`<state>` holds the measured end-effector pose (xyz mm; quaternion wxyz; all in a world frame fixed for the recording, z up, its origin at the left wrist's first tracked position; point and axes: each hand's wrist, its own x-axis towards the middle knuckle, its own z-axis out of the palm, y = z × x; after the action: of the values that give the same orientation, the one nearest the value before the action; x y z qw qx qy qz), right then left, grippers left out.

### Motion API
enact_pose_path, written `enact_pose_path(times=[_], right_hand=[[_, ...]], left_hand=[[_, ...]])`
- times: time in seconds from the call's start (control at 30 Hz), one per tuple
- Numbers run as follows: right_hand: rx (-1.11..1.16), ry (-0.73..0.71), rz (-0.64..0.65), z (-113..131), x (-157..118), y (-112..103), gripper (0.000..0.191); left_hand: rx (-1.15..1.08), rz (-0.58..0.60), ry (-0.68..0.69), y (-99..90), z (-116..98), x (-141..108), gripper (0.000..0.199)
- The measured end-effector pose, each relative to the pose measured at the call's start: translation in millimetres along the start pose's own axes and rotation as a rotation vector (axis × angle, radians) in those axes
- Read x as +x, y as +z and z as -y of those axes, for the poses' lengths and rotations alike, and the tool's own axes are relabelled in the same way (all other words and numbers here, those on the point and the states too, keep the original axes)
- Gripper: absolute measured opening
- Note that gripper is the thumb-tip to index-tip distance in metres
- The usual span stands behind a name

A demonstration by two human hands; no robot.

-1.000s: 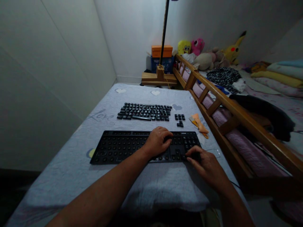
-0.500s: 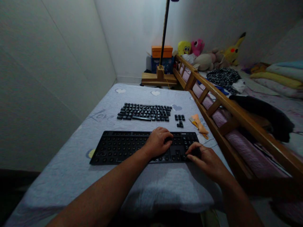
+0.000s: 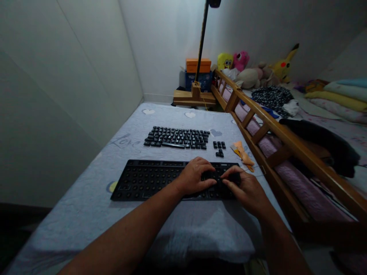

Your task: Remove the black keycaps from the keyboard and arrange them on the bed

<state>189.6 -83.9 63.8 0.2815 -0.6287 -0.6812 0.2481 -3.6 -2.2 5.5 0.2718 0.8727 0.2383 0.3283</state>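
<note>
A black keyboard [image 3: 160, 177] lies across the near part of the cloth-covered table, with most of its left and middle keycaps off. My left hand [image 3: 197, 175] rests over its right half, thumb and forefinger apart near the number pad. Beside it, my right hand [image 3: 242, 185] pinches at the number pad, a thin wire tool [image 3: 256, 172] extending from it to the right. What its fingertips grip is too small to tell. Behind the keyboard, loose black keycaps [image 3: 177, 138] lie in rows, with smaller groups of keycaps [image 3: 219, 145] to their right.
An orange cloth-like item [image 3: 243, 154] with a yellow part lies at the table's right side. A wooden bed rail [image 3: 266, 122] runs along the right edge. Beyond the table [image 3: 172, 114] stand a wooden lamp base [image 3: 195, 97] and stacked boxes [image 3: 198, 65].
My right hand has moved left and up from the keyboard's lower right onto the number pad. The left hand has shifted slightly right, its thumb now nearer the right fingertips. The view has shifted slightly.
</note>
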Motion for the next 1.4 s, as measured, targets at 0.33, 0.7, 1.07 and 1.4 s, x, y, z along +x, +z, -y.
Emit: enact_pose_path(times=[0.33,0.7,1.07,1.4], right_hand=[[0.003,-0.012,-0.058,-1.7,4.6,10.4,0.01],[0.062,0.051,-0.131,-2.3,6.5,19.0,0.008],[0.084,-0.141,-0.168,-9.6,12.4,15.0,0.018],[-0.088,-0.171,-0.017,-10.4,23.4,22.3,0.02]], left_hand=[[0.005,-0.006,0.002,2.7,0.6,-0.1,0.017],[0.006,-0.059,-0.029,2.6,-1.2,-0.7,0.016],[0.024,-0.142,-0.041,0.9,-2.8,-0.3,0.013],[0.045,-0.15,-0.037,0.6,-2.0,-0.8,0.016]])
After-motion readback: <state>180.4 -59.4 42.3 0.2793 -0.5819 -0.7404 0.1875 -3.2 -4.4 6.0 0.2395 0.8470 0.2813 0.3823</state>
